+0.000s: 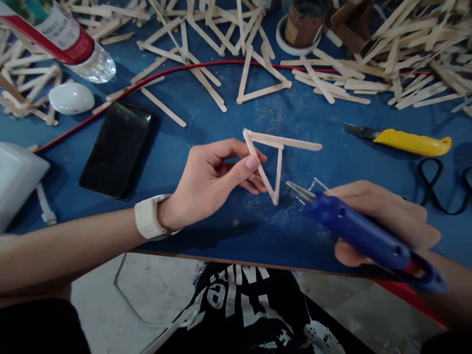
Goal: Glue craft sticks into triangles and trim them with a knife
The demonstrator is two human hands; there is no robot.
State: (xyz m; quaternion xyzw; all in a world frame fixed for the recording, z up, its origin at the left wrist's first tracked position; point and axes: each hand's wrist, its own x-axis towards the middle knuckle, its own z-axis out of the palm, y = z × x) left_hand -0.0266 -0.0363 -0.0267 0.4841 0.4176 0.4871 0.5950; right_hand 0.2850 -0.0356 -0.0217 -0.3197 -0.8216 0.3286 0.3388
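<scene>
Thumb and fingers of my left hand (221,179) pinch a small triangular frame of popsicle sticks (279,172). One longer stick juts from its top corner toward the right. My right hand (383,211) is wrapped round a blue hot glue gun (361,236). Its metal nozzle points left, close to the frame's lower corner, with a small gap between them. A thin wire stand shows beside the nozzle. Part of my right hand is hidden behind the glue gun.
A yellow utility knife (411,141) and black cord (435,191) lie to the right. A black phone (117,150), white mouse-shaped object (72,98) and bottle (70,42) are on the left. A red cable (177,69) crosses behind, among loose popsicle sticks (332,81) and another triangle (263,93).
</scene>
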